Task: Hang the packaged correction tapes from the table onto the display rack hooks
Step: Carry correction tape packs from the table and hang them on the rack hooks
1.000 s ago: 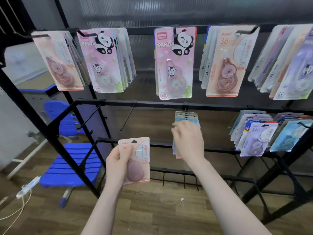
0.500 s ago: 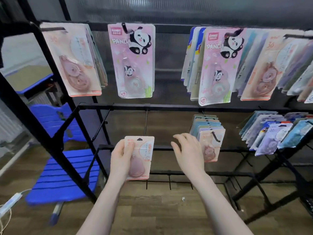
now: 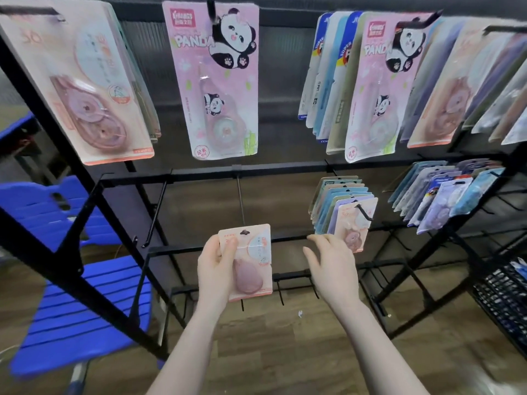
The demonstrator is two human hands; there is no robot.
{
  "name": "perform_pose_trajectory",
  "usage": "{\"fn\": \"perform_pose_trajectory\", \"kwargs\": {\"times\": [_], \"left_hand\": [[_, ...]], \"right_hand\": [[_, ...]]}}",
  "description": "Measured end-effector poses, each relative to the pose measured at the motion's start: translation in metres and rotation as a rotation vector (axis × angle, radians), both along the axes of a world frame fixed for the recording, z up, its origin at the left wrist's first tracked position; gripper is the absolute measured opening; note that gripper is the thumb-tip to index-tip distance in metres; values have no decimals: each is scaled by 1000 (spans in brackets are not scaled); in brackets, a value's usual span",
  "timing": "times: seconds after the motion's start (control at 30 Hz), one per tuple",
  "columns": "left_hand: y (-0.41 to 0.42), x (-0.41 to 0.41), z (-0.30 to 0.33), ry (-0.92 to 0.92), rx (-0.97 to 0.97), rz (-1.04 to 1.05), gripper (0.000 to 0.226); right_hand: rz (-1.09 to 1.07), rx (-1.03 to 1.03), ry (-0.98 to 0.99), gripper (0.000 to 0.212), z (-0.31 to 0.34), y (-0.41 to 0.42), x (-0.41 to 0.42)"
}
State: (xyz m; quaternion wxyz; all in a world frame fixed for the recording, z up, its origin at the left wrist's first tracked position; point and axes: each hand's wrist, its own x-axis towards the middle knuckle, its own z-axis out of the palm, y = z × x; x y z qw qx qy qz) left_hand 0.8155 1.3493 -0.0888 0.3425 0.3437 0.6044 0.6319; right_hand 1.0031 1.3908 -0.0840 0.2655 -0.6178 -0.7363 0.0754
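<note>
Correction tape pack [image 3: 247, 262], pink card with a rounded pink dispenser under the blister, sits upright in the left hand [image 3: 214, 269]. Thumb lies across the card's upper left front, fingers wrap behind; a firm pinch on the card's left side. Hang hole at the top edge is uncovered and faces forward, which I judge deliberate: the grip keeps the hole free for threading.

Right hand [image 3: 332, 266] hovers just beside the pack, fingers apart and relaxed, holding nothing. Its fingertips are near the lowest pack of the filled middle-row hook [image 3: 364, 213], whether touching I cannot tell. Likely placed to steady or guide.

Empty hook [image 3: 241, 202] runs straight toward the viewer from the middle crossbar [image 3: 256, 171]; its tip ends right at the top of the held pack, close to the hang hole. Whether the tip has entered the hole is not clear. Judgement: the step in hand is threading this pack onto that bare hook.

Upper row carries full hooks: panda pack [image 3: 216, 81] hanging flat, a peach pack [image 3: 85, 89] at far left. Another bare hook [image 3: 155, 212] angles down at left. Blue chair [image 3: 71, 303] stands behind the rack's left frame. Table not in view.

Risk: card may tilt off the tip if released early.
</note>
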Motion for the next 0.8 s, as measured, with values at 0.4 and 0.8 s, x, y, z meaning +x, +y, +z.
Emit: {"fn": "perform_pose_trajectory", "kwargs": {"times": [0.4,0.8], "left_hand": [[114,-36,10,208,-181,15,29],[36,-28,17,909,-447,255,56]], "right_hand": [[-32,15,-62,28,6,12,5],[219,54,-194,38,3,31,-14]]}}
